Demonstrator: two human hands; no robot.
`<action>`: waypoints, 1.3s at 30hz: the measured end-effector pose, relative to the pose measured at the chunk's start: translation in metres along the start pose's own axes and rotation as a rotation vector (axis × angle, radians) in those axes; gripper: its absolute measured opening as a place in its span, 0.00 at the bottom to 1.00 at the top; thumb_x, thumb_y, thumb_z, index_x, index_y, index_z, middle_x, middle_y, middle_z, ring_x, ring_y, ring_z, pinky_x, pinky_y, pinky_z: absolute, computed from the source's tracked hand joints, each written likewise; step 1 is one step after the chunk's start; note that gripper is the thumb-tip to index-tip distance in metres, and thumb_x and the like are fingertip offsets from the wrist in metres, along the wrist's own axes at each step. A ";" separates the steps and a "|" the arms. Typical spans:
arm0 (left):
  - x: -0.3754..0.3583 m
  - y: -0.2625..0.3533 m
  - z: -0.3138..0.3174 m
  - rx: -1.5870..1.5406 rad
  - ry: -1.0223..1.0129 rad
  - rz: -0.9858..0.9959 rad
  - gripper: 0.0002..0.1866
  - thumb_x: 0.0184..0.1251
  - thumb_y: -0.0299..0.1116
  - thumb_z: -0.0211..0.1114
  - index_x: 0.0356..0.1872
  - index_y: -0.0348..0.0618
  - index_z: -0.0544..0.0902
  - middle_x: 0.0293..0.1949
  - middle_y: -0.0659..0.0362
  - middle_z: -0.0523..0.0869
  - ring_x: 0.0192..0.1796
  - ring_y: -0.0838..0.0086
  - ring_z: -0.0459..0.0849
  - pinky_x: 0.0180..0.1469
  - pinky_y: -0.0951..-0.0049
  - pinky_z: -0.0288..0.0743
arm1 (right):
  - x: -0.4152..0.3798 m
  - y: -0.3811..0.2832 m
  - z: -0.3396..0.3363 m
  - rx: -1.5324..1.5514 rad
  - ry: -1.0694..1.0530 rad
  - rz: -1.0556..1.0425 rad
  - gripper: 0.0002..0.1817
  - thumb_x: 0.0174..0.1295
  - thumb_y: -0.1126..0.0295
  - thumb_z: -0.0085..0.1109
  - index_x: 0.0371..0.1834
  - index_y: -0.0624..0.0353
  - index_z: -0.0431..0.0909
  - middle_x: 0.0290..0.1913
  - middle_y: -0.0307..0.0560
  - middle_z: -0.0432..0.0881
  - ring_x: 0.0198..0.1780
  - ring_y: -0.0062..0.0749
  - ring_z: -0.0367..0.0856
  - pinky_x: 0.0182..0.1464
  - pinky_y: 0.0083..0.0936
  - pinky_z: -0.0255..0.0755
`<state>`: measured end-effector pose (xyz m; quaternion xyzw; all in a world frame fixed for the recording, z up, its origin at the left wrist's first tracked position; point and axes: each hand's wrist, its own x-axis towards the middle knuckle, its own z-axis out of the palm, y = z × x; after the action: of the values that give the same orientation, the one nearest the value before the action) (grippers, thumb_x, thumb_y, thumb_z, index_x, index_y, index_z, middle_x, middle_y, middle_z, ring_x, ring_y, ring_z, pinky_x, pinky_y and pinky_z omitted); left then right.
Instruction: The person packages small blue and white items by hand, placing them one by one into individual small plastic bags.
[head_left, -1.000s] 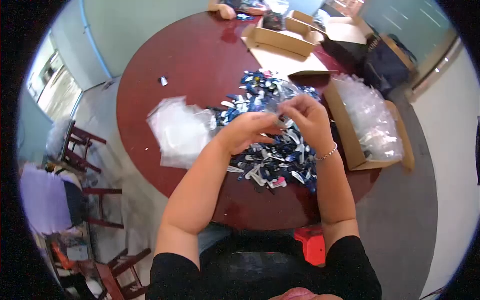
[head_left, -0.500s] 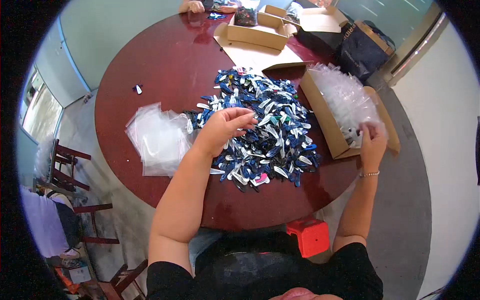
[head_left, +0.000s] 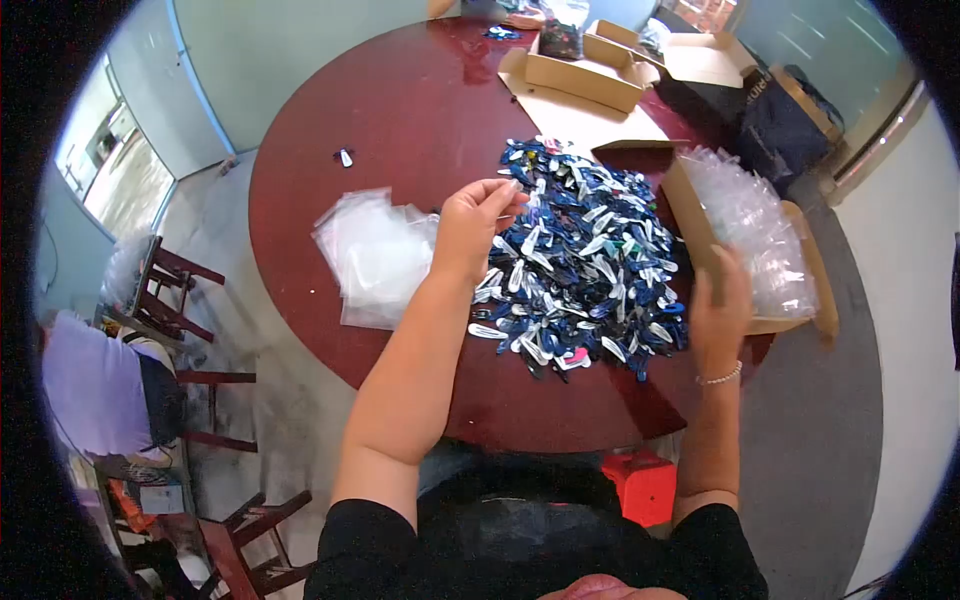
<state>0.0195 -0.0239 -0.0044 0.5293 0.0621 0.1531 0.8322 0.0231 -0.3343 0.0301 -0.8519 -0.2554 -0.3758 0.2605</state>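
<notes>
Standing off to the left are dark red wooden stools (head_left: 215, 378); then comes the round, glossy, dark red bench (head_left: 420, 110), where one small black-and-white piece (head_left: 346, 158) lies apart. Just below it I see a loose stack of flat, clear plastic bags (head_left: 375, 255). Next, the left hand (head_left: 490, 210) hovers at the edge of a broad heap of blue, black and white snap hair clips (head_left: 590, 260), thumb and fingers drawn together; I can't tell whether anything is pinched there. Farther right, the right hand (head_left: 722, 310) is blurred, fingers loosely parted, beside a brown cardboard box (head_left: 688, 215) heaped with crinkly, clear plastic packets (head_left: 750, 225).
</notes>
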 end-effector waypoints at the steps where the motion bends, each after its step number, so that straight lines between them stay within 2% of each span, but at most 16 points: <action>1: 0.000 -0.001 -0.001 0.009 0.010 0.018 0.08 0.70 0.35 0.61 0.41 0.42 0.83 0.37 0.60 0.87 0.36 0.82 0.82 0.42 0.82 0.76 | -0.002 -0.006 0.013 0.119 -0.107 0.014 0.19 0.58 0.78 0.59 0.54 0.63 0.74 0.60 0.56 0.75 0.63 0.47 0.72 0.65 0.36 0.63; 3: 0.001 -0.003 0.001 0.033 0.019 0.015 0.08 0.69 0.34 0.62 0.40 0.41 0.83 0.35 0.60 0.87 0.36 0.83 0.82 0.41 0.82 0.75 | -0.009 -0.019 0.034 0.080 -0.191 -0.074 0.20 0.56 0.78 0.62 0.53 0.63 0.74 0.59 0.56 0.76 0.61 0.50 0.74 0.64 0.37 0.65; 6: -0.001 -0.006 0.005 0.111 -0.048 0.079 0.08 0.69 0.32 0.61 0.40 0.39 0.83 0.34 0.60 0.87 0.35 0.82 0.81 0.42 0.82 0.74 | -0.024 -0.025 0.053 0.158 -0.278 -0.024 0.20 0.55 0.76 0.65 0.53 0.62 0.76 0.58 0.56 0.76 0.60 0.52 0.73 0.63 0.38 0.66; 11: -0.011 -0.006 0.016 0.328 -0.173 0.106 0.10 0.66 0.32 0.64 0.42 0.35 0.83 0.35 0.61 0.87 0.37 0.82 0.82 0.44 0.81 0.74 | -0.037 -0.005 0.059 0.055 -0.248 -0.043 0.21 0.55 0.72 0.66 0.53 0.62 0.75 0.59 0.57 0.74 0.61 0.53 0.71 0.63 0.40 0.64; 13: -0.013 -0.009 0.019 0.399 -0.185 0.140 0.11 0.65 0.33 0.65 0.42 0.36 0.84 0.34 0.63 0.86 0.36 0.83 0.80 0.42 0.82 0.73 | -0.037 -0.003 0.057 -0.086 -0.235 0.023 0.25 0.57 0.68 0.66 0.57 0.62 0.72 0.64 0.61 0.69 0.64 0.55 0.67 0.64 0.43 0.61; 14: -0.014 -0.009 0.019 0.399 -0.179 0.144 0.11 0.65 0.33 0.65 0.42 0.36 0.84 0.34 0.63 0.86 0.36 0.83 0.80 0.42 0.82 0.73 | -0.045 0.006 0.063 -0.137 -0.257 0.105 0.29 0.59 0.61 0.64 0.62 0.61 0.68 0.67 0.64 0.64 0.66 0.57 0.64 0.65 0.45 0.59; 18: -0.019 -0.008 0.021 0.619 -0.180 0.258 0.13 0.64 0.35 0.66 0.42 0.37 0.84 0.35 0.59 0.88 0.37 0.80 0.83 0.42 0.78 0.76 | -0.052 0.014 0.073 -0.179 -0.388 0.249 0.34 0.63 0.53 0.57 0.67 0.62 0.62 0.69 0.66 0.60 0.68 0.60 0.59 0.66 0.49 0.57; 20: -0.017 -0.015 0.020 0.722 -0.159 0.293 0.14 0.60 0.36 0.68 0.41 0.36 0.84 0.37 0.54 0.88 0.39 0.71 0.85 0.45 0.71 0.77 | -0.053 0.014 0.077 -0.136 -0.376 0.213 0.34 0.63 0.53 0.58 0.67 0.61 0.62 0.68 0.66 0.61 0.68 0.60 0.60 0.66 0.49 0.57; 21: -0.016 -0.018 0.018 0.726 -0.159 0.291 0.14 0.60 0.36 0.68 0.41 0.36 0.84 0.37 0.54 0.88 0.39 0.71 0.85 0.45 0.71 0.77 | -0.053 0.013 0.077 -0.101 -0.359 0.184 0.34 0.63 0.53 0.58 0.67 0.60 0.62 0.68 0.66 0.61 0.68 0.60 0.61 0.66 0.49 0.57; 23: -0.014 -0.027 0.016 0.987 -0.100 0.660 0.14 0.57 0.36 0.68 0.39 0.37 0.84 0.38 0.50 0.87 0.44 0.60 0.84 0.50 0.63 0.75 | -0.054 0.008 0.078 -0.082 -0.333 0.186 0.33 0.62 0.53 0.60 0.66 0.59 0.64 0.68 0.65 0.62 0.68 0.59 0.62 0.65 0.48 0.59; 24: -0.015 -0.026 0.016 0.971 -0.116 0.612 0.14 0.55 0.36 0.68 0.39 0.38 0.84 0.41 0.48 0.85 0.49 0.53 0.81 0.56 0.57 0.71 | -0.052 0.003 0.075 -0.076 -0.333 0.163 0.33 0.61 0.55 0.61 0.66 0.60 0.65 0.68 0.65 0.63 0.68 0.58 0.62 0.66 0.46 0.58; 27: -0.010 -0.041 0.007 1.162 -0.079 0.693 0.23 0.54 0.40 0.69 0.48 0.37 0.80 0.51 0.46 0.81 0.57 0.52 0.75 0.63 0.58 0.65 | -0.049 -0.005 0.076 -0.008 -0.316 0.161 0.33 0.58 0.57 0.65 0.64 0.60 0.68 0.67 0.63 0.66 0.68 0.56 0.63 0.67 0.43 0.58; 30: -0.014 -0.051 0.009 1.246 -0.163 0.595 0.32 0.55 0.44 0.70 0.58 0.35 0.74 0.57 0.45 0.77 0.61 0.50 0.71 0.66 0.56 0.62 | -0.048 -0.009 0.084 0.019 -0.261 0.106 0.34 0.56 0.57 0.67 0.63 0.61 0.69 0.65 0.63 0.67 0.67 0.56 0.64 0.67 0.43 0.58; 33: -0.016 -0.059 0.013 1.313 -0.215 0.581 0.31 0.60 0.45 0.67 0.58 0.34 0.74 0.59 0.43 0.75 0.62 0.50 0.71 0.65 0.57 0.63 | -0.041 -0.014 0.095 0.072 -0.239 0.063 0.32 0.54 0.61 0.68 0.61 0.62 0.70 0.64 0.64 0.67 0.65 0.57 0.66 0.66 0.45 0.59; 36: -0.011 -0.064 0.015 1.214 -0.201 0.581 0.25 0.67 0.42 0.60 0.57 0.32 0.75 0.57 0.42 0.77 0.61 0.50 0.72 0.66 0.58 0.62 | -0.029 -0.020 0.109 0.179 -0.265 0.059 0.28 0.52 0.65 0.69 0.57 0.61 0.73 0.63 0.62 0.69 0.62 0.56 0.68 0.65 0.43 0.61; 39: -0.012 -0.059 0.017 1.110 -0.198 0.540 0.27 0.69 0.46 0.56 0.55 0.28 0.74 0.55 0.41 0.78 0.59 0.48 0.72 0.65 0.56 0.61 | -0.016 -0.027 0.123 0.314 -0.283 0.031 0.23 0.51 0.69 0.69 0.52 0.59 0.77 0.61 0.59 0.72 0.62 0.55 0.69 0.64 0.41 0.64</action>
<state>0.0239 -0.0658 -0.0512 0.8914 -0.0810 0.2535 0.3669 0.0588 -0.2402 -0.0472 -0.8490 -0.3316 -0.2040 0.3573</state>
